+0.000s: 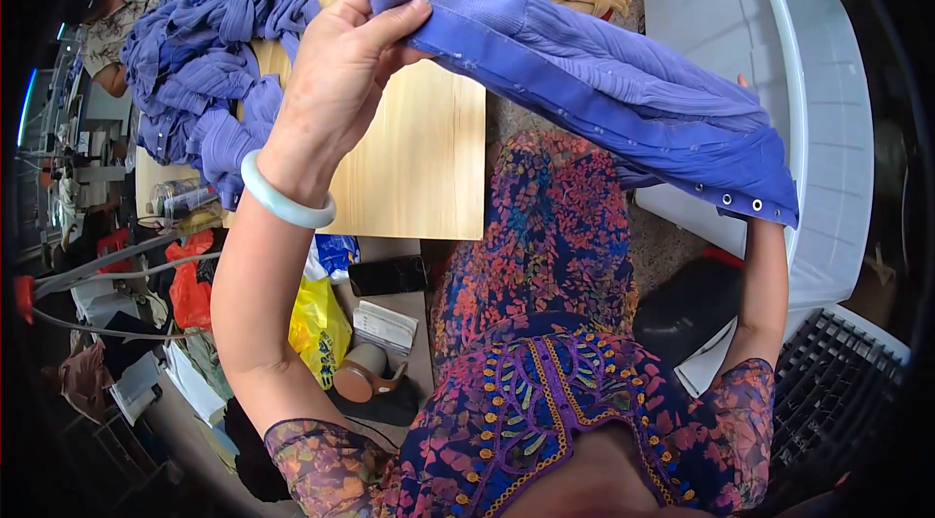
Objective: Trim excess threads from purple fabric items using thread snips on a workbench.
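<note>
Stretched between my hands is a purple ribbed knit garment (584, 65). A smooth, darker purple placket runs along its near edge, with several round metal snaps towards the right end. My left hand (365, 46) pinches the upper left corner between thumb and fingers; a pale green bangle (282, 199) circles that wrist. At the other end, my right hand (743, 81) holds the garment up from beneath. Cloth hides most of this hand, and just a fingertip shows above the top edge.
More purple knit garments (209, 41) lie heaped on the wooden table (429, 138), at left. A large whitish plastic bin (716, 7) stands right, near a black slatted crate (828, 391). Lower left are a yellow bag (317, 323) and a phone (388, 276). Another person (122, 7) sits far left.
</note>
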Demonstrator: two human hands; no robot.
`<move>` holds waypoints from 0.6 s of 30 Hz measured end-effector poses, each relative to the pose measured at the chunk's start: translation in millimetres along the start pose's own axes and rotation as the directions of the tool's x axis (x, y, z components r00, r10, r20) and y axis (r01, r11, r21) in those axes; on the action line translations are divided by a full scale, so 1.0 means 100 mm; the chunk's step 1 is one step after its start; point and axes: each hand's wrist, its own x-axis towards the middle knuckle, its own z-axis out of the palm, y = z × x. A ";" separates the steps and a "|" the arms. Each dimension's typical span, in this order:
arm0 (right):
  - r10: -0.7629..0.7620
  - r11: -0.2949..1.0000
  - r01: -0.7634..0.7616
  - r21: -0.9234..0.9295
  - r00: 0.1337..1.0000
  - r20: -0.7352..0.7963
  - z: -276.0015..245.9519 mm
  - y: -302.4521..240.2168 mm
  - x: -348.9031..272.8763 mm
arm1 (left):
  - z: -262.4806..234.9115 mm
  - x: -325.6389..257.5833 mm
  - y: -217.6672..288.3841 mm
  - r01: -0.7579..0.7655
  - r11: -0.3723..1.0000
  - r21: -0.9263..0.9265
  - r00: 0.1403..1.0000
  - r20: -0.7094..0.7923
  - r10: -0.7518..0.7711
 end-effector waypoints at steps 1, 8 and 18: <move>0.006 1.000 -0.006 0.007 1.000 -0.019 0.01 0.01 0.01 | 0.01 -0.01 0.03 -0.003 1.000 0.012 1.000 -0.012 0.003; 0.025 0.999 -0.019 0.030 0.979 -0.201 0.05 -0.29 0.18 | 0.07 -0.08 0.14 0.000 1.000 0.007 1.000 -0.030 0.000; -0.050 0.996 0.070 0.052 0.946 -0.320 -0.03 -0.64 0.17 | -0.04 -0.25 0.07 -0.019 0.999 -0.029 1.000 -0.012 0.019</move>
